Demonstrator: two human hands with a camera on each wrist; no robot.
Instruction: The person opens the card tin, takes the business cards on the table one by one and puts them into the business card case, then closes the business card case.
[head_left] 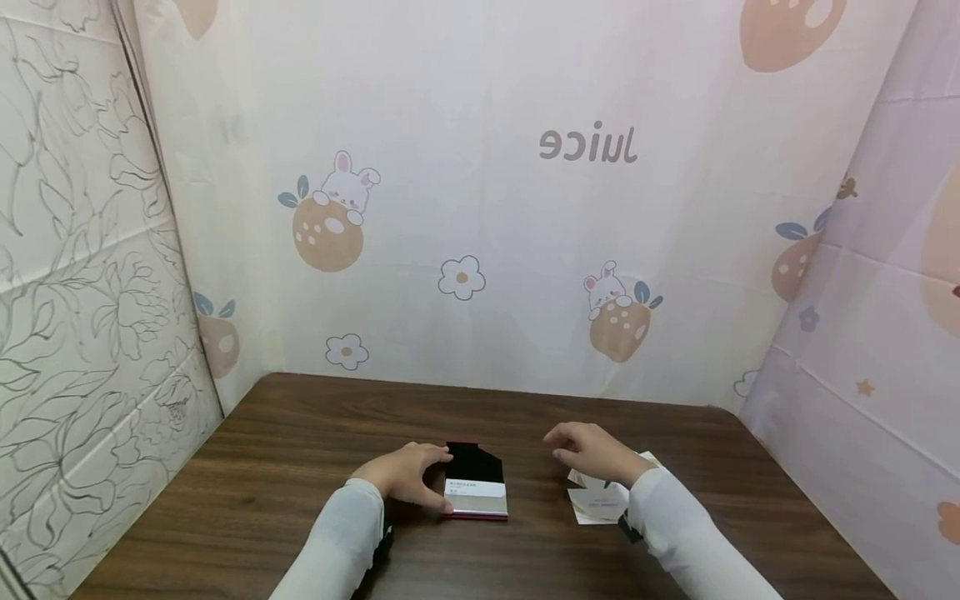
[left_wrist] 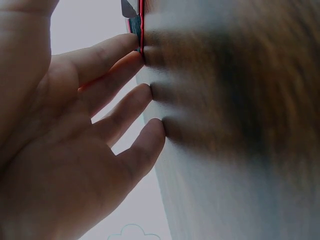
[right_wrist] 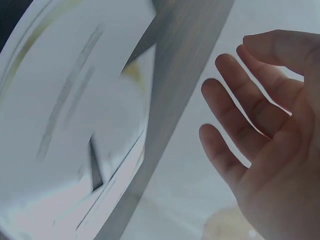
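An opened card case (head_left: 474,467), black inside with a thin red edge, lies flat on the table. White and grey cards (head_left: 476,497) with small print sit in its near part. My left hand (head_left: 407,475) is at the case's left side, thumb at the near corner and index fingertip by the far one. In the left wrist view its fingers (left_wrist: 127,115) extend to the tabletop, the upper ones at the red edge. Over the table to the right of the case, my right hand (head_left: 596,450) hovers with loosely bent fingers, holding nothing.
Several loose printed cards (head_left: 597,504) lie under and beside the right wrist, partly hidden by the sleeve; they fill the left of the right wrist view. The dark wooden table (head_left: 300,450) meets a printed curtain (head_left: 480,333) behind and at the sides.
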